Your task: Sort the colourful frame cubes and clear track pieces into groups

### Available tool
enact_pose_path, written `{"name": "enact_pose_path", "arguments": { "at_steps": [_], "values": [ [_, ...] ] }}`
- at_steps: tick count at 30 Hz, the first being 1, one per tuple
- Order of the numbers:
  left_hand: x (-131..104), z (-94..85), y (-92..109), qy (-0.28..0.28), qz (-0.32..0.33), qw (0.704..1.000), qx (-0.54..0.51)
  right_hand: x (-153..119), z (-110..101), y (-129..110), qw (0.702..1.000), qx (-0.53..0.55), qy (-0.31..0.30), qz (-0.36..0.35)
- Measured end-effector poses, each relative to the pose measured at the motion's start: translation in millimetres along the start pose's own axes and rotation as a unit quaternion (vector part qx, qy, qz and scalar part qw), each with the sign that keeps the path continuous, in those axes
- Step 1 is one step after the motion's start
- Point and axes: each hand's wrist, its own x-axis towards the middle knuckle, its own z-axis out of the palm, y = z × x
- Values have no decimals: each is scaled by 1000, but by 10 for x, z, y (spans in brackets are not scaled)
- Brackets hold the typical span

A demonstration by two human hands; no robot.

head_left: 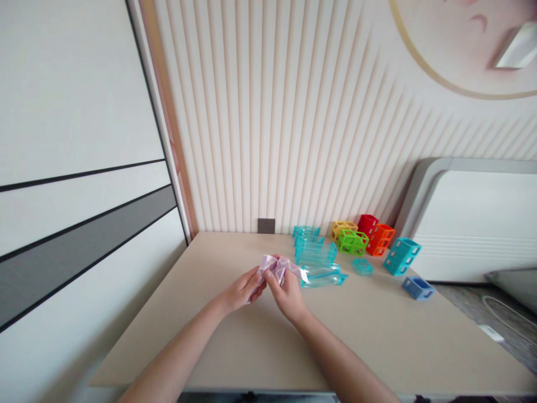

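A lavender-and-white snake puzzle (269,262) made of wedge-shaped segments is held above the table between both hands. My left hand (242,290) is closed around its left part. My right hand (290,295) grips the middle with the thumb pressed on a facet, and one straight end sticks out to the right past the fingers. Some of the puzzle is hidden by the fingers and palms. Just beyond my right hand lie translucent turquoise plastic pieces (315,253) in a column running toward the wall.
The beige table (235,352) meets a ribbed wall with a dark socket (266,225). Frame-like blocks stand at the right: yellow (337,230), green (353,243), red (367,225), orange (381,239), turquoise (401,256) and blue (418,287). A white cabinet (84,112) rises at left.
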Motion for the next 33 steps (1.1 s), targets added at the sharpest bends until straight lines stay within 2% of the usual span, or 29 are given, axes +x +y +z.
{"name": "enact_pose_path", "arguments": {
  "at_steps": [5,9,14,18,22,25,30,33],
  "values": [
    [9,20,2,69,39,987,138,-35,96,-46,999,13,21,33],
    [11,-23,9,94,53,971,212,-36,103,-61,998,-16,35,56],
    [-37,-165,59,110,73,945,299,-22,34,-63,997,-26,-4,71],
    [-108,-408,131,98,83,897,422,-4,-39,-76,995,-27,-57,74],
    [-144,-591,159,72,108,861,491,20,-92,-115,990,-54,-102,83],
    [-139,-630,161,74,125,836,529,29,-112,-140,988,-88,-99,76],
    [-125,-643,195,92,141,763,624,15,-112,-129,984,-146,-91,47],
    [-121,-626,229,111,154,724,663,12,-99,-110,984,-152,-72,52]
  ]
}}
